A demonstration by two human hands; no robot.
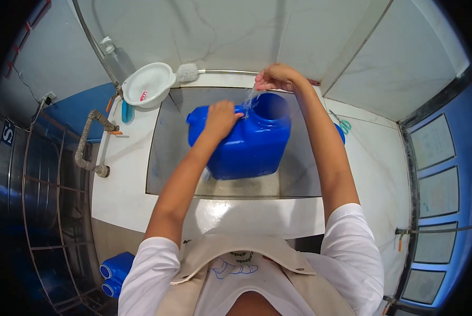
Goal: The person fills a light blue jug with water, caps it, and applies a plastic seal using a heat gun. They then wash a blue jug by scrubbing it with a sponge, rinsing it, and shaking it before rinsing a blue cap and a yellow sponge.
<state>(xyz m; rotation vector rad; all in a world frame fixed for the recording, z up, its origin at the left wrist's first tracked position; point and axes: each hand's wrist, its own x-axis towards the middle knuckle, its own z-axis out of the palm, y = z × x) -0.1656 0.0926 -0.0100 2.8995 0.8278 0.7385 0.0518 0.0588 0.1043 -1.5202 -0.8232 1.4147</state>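
Note:
A large blue plastic jerrycan [246, 152] is tilted over the sink [161, 163], its wide round mouth uncapped and facing up to the right. On top, my left hand [223, 118] is wrapped round its handle. Just above the mouth is my right hand [278, 77], fingers curled together. A clear, shiny streak [251, 99], like water or thin clear plastic, runs from those fingertips down to the can's top. What the right fingers hold, if anything, I cannot tell.
Left of the sink stand a white basin [166, 79], a pump bottle [120, 62] and a blue brush [127, 112]. A round-headed brush [187, 72] lies along the back ledge. Green-handled scissors [344, 125] lie right. More blue cans [119, 268] sit below, beside a pipe rack [57, 245].

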